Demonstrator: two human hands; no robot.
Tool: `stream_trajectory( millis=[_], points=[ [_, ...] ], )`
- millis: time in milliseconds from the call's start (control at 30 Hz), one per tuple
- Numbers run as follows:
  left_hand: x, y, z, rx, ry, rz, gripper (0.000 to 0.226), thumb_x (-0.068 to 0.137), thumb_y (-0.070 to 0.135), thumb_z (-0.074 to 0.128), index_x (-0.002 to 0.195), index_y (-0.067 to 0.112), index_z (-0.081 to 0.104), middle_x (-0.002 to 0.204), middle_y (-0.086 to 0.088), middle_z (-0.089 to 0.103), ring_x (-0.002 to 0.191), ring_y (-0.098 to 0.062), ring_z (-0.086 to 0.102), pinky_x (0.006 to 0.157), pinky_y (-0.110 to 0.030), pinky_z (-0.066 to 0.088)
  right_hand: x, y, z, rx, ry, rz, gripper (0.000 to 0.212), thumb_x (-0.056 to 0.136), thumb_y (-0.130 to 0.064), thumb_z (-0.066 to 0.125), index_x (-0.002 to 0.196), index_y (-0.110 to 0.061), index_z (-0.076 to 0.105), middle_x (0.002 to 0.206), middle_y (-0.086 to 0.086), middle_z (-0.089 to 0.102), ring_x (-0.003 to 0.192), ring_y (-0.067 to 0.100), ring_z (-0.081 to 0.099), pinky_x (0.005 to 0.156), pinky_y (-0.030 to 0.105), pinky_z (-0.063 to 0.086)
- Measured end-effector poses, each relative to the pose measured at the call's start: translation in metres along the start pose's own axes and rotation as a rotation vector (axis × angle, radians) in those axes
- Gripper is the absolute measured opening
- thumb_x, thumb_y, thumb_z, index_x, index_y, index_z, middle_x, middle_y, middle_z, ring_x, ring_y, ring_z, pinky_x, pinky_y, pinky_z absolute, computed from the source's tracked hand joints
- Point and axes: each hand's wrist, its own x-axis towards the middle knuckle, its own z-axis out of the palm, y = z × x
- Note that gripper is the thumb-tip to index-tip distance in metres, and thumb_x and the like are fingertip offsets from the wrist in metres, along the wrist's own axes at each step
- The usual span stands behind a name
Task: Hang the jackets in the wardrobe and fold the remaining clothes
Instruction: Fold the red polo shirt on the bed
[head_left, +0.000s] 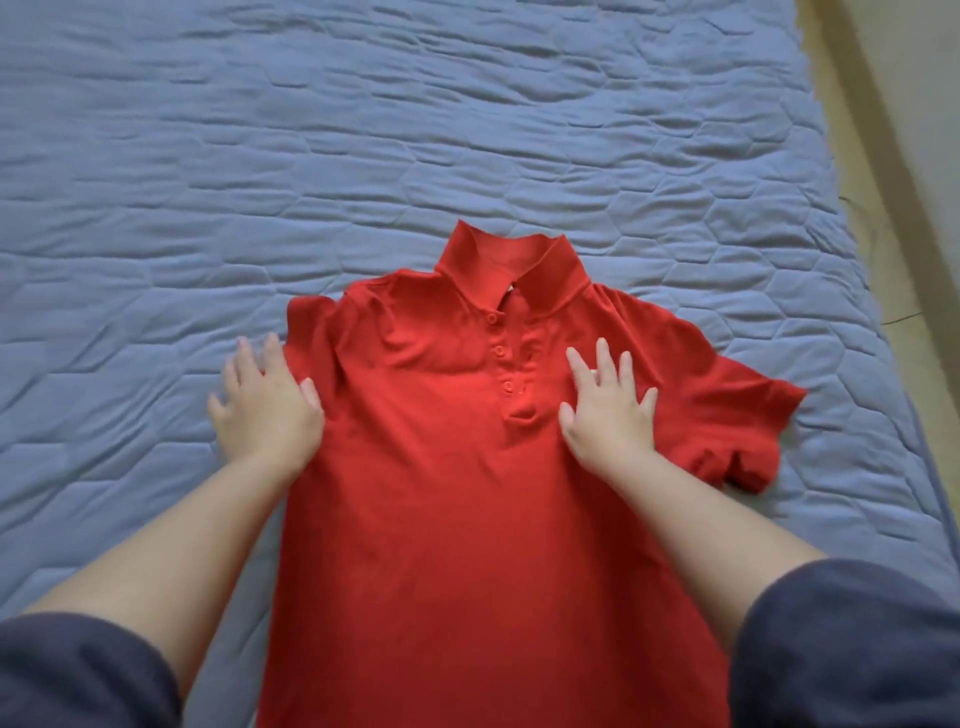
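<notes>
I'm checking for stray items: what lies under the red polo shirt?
The red polo shirt lies on the blue quilt, right hand resting on it, left hand at its edge. Anything beneath is hidden.

shirt (467, 467) flat on bed (363, 130)

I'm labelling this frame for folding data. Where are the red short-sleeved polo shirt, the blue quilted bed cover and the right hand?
red short-sleeved polo shirt (441, 519): head view, plain front panel.
blue quilted bed cover (363, 130): head view, bare stretch past the shirt.
right hand (608, 410): head view, back of hand.
</notes>
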Motion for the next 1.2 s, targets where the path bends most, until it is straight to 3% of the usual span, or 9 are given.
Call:
stream_trajectory(
  millis=[133, 267, 333, 433, 600, 767, 967, 1100, 1200],
  points=[
    [0.042, -0.020, 0.004, -0.602, -0.239, -0.354, 0.062, 0.089, 0.030, 0.065, 0.137, 0.000, 0.040, 0.137, -0.022, 0.049, 0.123, -0.032, 0.052, 0.103, -0.041, 0.042, 0.008, -0.067, 0.019, -0.004, 0.014, -0.214, 0.065, 0.095, -0.044, 0.039, 0.151, -0.040, 0.007, 0.161, -0.004, -0.009, 0.148, 0.028, -0.008, 0.109, 0.067, 0.012],
    [0.058, -0.027, 0.007, -0.843, -0.241, -0.356, 0.017, 0.085, 0.024, 0.069, 0.095, 0.010, 0.065, 0.102, -0.013, 0.067, 0.071, -0.006, 0.068, 0.061, -0.019, 0.052, 0.015, -0.106, 0.040, -0.026, -0.001, -0.253, 0.061, 0.096, -0.051, 0.033, 0.149, -0.045, 0.006, 0.161, -0.006, -0.010, 0.148, 0.030, -0.009, 0.106, 0.071, 0.009],
    [0.051, -0.047, 0.009, -0.664, -0.044, -0.414, 0.013, 0.084, 0.021, 0.066, 0.091, 0.010, 0.064, 0.097, -0.017, 0.067, 0.089, -0.026, 0.066, 0.075, -0.032, 0.048, 0.015, -0.110, 0.048, -0.069, 0.001, -0.196, 0.059, 0.096, -0.055, 0.029, 0.149, -0.045, 0.005, 0.161, -0.005, -0.009, 0.147, 0.032, -0.009, 0.105, 0.073, 0.005],
    [0.024, -0.074, 0.016, -0.502, 0.037, -0.456, 0.012, 0.084, 0.020, 0.060, 0.080, 0.010, 0.056, 0.078, -0.016, 0.059, 0.087, -0.037, 0.059, 0.067, -0.035, 0.034, 0.013, -0.112, 0.051, -0.124, 0.015, -0.177, 0.061, 0.095, -0.057, 0.026, 0.150, -0.044, 0.004, 0.161, -0.003, -0.009, 0.147, 0.034, -0.010, 0.104, 0.074, 0.002],
    [0.057, -0.059, 0.009, -0.639, 0.025, -0.487, 0.044, 0.084, 0.043, 0.064, 0.108, 0.007, 0.056, 0.112, -0.015, 0.064, 0.107, -0.033, 0.058, 0.089, -0.037, 0.042, 0.039, -0.115, 0.032, -0.129, 0.153, -0.202, 0.064, 0.093, -0.059, 0.027, 0.151, -0.042, 0.007, 0.161, -0.002, -0.009, 0.147, 0.031, -0.011, 0.106, 0.072, 0.002],
    [0.068, -0.075, 0.024, -0.456, 0.146, -0.423, 0.036, 0.093, 0.030, 0.055, 0.108, -0.002, 0.064, 0.113, -0.028, 0.063, 0.107, -0.042, 0.057, 0.086, -0.041, 0.042, 0.063, -0.118, 0.037, -0.206, 0.039, -0.338, 0.063, 0.093, -0.064, 0.019, 0.149, -0.044, 0.000, 0.161, -0.006, -0.009, 0.147, 0.028, -0.012, 0.111, 0.067, 0.006],
    [0.039, -0.081, 0.021, -1.070, -0.023, -0.543, 0.022, 0.089, 0.033, 0.064, 0.097, 0.012, 0.065, 0.096, -0.008, 0.068, 0.090, -0.022, 0.063, 0.080, -0.035, 0.051, 0.050, -0.122, 0.041, -0.158, 0.081, -0.295, 0.062, 0.096, -0.057, 0.023, 0.151, -0.039, 0.002, 0.162, -0.003, -0.008, 0.147, 0.029, -0.012, 0.110, 0.066, 0.001],
    [0.032, -0.038, -0.023, -1.006, 0.047, -0.238, 0.019, 0.084, 0.018, 0.069, 0.102, 0.016, 0.064, 0.086, 0.002, 0.065, 0.077, -0.012, 0.059, 0.064, -0.016, 0.046, 0.020, -0.097, 0.024, -0.018, 0.141, -0.281, 0.060, 0.098, -0.043, 0.036, 0.152, -0.035, 0.011, 0.162, -0.003, -0.001, 0.149, 0.024, -0.004, 0.115, 0.060, 0.004],
    [0.005, 0.029, -0.039, -0.806, -0.241, 0.133, 0.024, 0.075, 0.046, 0.065, 0.092, 0.030, 0.061, 0.081, 0.010, 0.064, 0.073, -0.007, 0.061, 0.068, -0.022, 0.047, 0.004, -0.064, 0.009, 0.056, 0.121, -0.235, 0.059, 0.098, -0.039, 0.039, 0.152, -0.034, 0.014, 0.162, -0.004, 0.000, 0.149, 0.022, -0.002, 0.116, 0.057, 0.008]
  ],
)
